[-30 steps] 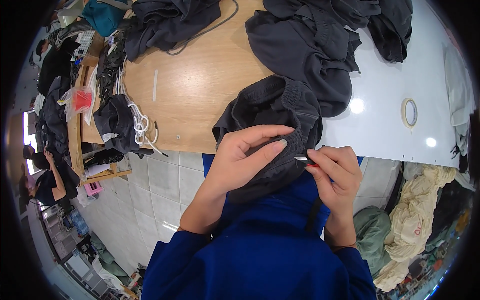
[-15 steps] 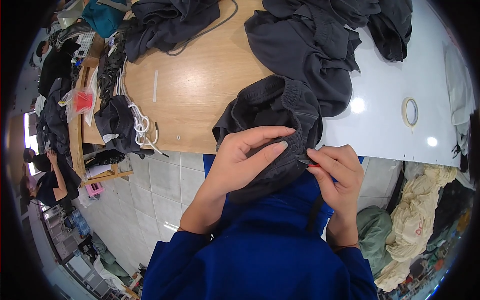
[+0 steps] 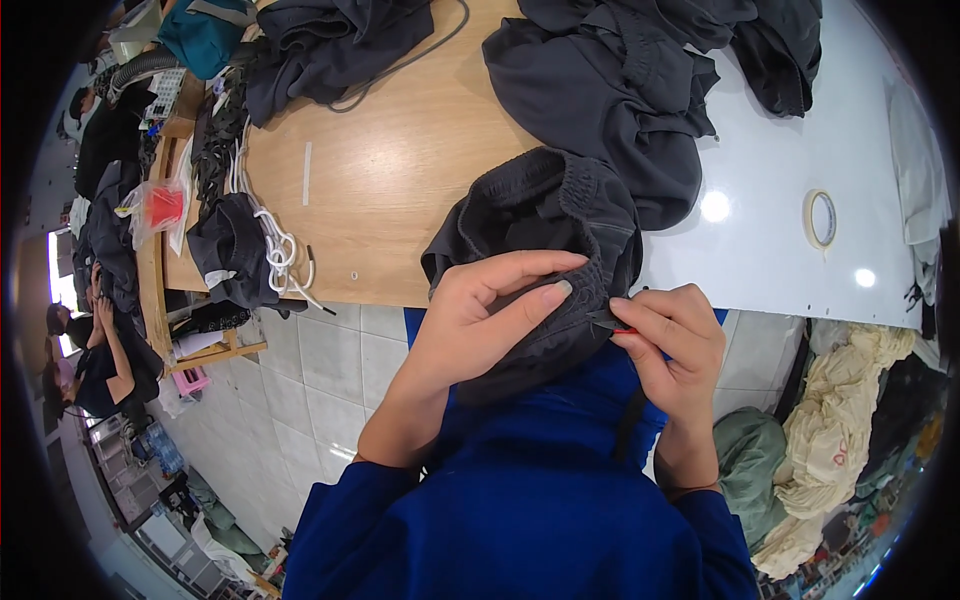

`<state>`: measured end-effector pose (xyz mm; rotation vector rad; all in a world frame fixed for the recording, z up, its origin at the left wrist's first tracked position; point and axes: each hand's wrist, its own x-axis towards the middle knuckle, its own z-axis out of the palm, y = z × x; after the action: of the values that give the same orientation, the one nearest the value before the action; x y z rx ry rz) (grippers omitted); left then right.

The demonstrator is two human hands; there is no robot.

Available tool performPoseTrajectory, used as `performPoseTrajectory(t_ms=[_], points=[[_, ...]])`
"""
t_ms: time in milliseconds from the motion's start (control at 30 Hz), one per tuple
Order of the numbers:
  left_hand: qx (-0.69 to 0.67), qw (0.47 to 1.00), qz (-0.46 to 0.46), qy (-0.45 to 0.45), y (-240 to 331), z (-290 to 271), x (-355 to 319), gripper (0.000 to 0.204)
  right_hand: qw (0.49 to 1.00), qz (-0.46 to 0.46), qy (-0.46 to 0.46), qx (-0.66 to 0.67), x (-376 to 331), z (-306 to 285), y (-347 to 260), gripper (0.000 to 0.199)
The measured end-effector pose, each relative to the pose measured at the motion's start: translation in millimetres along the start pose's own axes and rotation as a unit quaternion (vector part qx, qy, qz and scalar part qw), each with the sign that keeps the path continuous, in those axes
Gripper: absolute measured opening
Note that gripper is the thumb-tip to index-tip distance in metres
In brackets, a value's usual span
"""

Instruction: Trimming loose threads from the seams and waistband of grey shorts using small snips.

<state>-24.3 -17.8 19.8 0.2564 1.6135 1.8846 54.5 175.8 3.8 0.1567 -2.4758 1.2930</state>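
Observation:
A dark grey garment with a gathered elastic waistband (image 3: pixel 535 180) hangs over the table's near edge against my blue clothing. My left hand (image 3: pixel 485 315) grips the near side of that waistband, its thumb on the cloth and its other fingers partly hidden inside the opening. At the right of the band, my right hand (image 3: pixel 670 340) pinches a small red-handled tool (image 3: pixel 622 330) with a pointed dark metal tip. The tip touches or nearly touches the fabric beside my left thumb. Most of the tool's handle is hidden in my fingers.
More dark grey garments (image 3: pixel 620 110) lie beyond on the wooden table (image 3: pixel 380 190) and the white table (image 3: pixel 760 250). A tape roll (image 3: pixel 820 220) rests at right. White cords (image 3: pixel 285 245) sit at left. Cream cloth (image 3: pixel 825 430) is piled lower right. Other people work at far left.
Both hands keep almost the same place and grip on the garment and tool. The whole view has shifted very slightly. At far left, another person's arms have moved.

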Motion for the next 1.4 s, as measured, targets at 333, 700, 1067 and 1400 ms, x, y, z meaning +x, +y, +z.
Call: performPoseTrajectory(t_ms=[333, 700, 1067, 1400], points=[[-0.014, 1.000, 0.001, -0.003, -0.9, 1.1, 0.5, 0.027, 1.000, -0.008, 0.014, 0.011, 0.5, 1.5, 5.1, 0.028], [0.070, 0.997, 0.026, 0.032, -4.0, 6.4, 1.2, 0.028, 0.999, -0.019, -0.008, -0.037, 2.8, -0.6, -9.5, 0.031], [0.104, 0.992, 0.049, 0.042, -5.7, 9.2, 3.0, 0.032, 0.996, -0.026, -0.021, -0.080, 5.5, -2.0, -19.2, 0.032], [0.071, 0.995, 0.050, 0.040, -7.2, 8.0, 2.9, 0.033, 0.997, -0.002, -0.011, -0.082, 4.9, -0.5, -22.9, 0.031]])
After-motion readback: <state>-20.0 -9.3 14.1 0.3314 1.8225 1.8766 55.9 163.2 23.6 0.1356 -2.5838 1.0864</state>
